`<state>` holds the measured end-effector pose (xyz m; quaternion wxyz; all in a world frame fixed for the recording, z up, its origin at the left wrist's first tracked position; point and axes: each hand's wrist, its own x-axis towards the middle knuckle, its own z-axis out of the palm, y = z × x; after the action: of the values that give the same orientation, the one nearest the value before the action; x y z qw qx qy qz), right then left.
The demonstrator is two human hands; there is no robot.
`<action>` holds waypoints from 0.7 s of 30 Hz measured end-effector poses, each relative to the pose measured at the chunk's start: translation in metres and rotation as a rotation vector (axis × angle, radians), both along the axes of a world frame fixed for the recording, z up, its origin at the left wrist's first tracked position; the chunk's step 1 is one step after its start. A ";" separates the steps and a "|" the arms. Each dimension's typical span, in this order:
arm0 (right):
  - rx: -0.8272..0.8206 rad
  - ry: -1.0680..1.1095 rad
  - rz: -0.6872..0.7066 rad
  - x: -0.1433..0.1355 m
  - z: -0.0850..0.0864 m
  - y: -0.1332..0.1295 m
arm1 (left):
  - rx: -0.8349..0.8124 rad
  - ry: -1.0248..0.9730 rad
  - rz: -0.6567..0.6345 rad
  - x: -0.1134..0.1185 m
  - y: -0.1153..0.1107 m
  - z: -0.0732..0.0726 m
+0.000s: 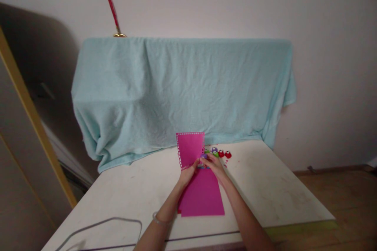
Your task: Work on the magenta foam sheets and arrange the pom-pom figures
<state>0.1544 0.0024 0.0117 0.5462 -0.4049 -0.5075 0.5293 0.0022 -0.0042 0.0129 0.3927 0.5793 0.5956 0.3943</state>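
Note:
A small purple piece (204,157) is pinched where both my hands meet, above the table. My left hand (190,169) has its fingertips together at the left side of this piece, in front of the pink card with a white-dotted border (191,147), which stands up behind it. My right hand (214,164) closes on the piece from the right. Below my hands lies a plain pink sheet (202,196), partly under my left forearm. Just beyond my right hand sit small red (227,154), green (216,154) and purple pieces with eyes.
The white table (141,188) reaches to a light blue cloth (188,86) draped over something at the back. A grey cable (112,218) curves at the table's front left. Tiny pink bits (226,161) lie right of my right hand. A yellow-edged panel (32,113) stands at left.

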 end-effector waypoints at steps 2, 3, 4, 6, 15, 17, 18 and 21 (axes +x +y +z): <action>-0.005 0.001 -0.003 0.000 -0.004 0.003 | -0.013 -0.017 -0.022 0.000 0.002 -0.005; -0.007 0.001 -0.004 0.000 -0.006 0.004 | -0.019 -0.024 -0.030 -0.001 0.002 -0.007; -0.007 -0.001 -0.003 0.000 -0.008 0.006 | -0.020 -0.023 -0.035 -0.001 0.003 -0.008; -0.004 -0.007 0.002 0.000 -0.013 0.008 | -0.023 -0.016 -0.036 -0.002 0.003 -0.009; 0.034 -0.049 -0.006 0.002 -0.018 0.010 | -0.011 -0.001 -0.041 -0.002 0.008 -0.018; 0.031 -0.063 0.002 0.002 -0.019 0.010 | -0.015 0.002 -0.032 -0.002 0.009 -0.020; 0.032 -0.063 0.007 0.002 -0.019 0.010 | -0.026 0.004 -0.029 -0.002 0.009 -0.020; 0.040 -0.030 0.021 0.001 -0.023 0.011 | -0.070 0.020 -0.028 -0.003 0.006 -0.015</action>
<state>0.1550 0.0135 -0.0111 0.5408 -0.3965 -0.5304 0.5187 -0.0004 0.0021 -0.0019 0.4123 0.5772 0.6049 0.3618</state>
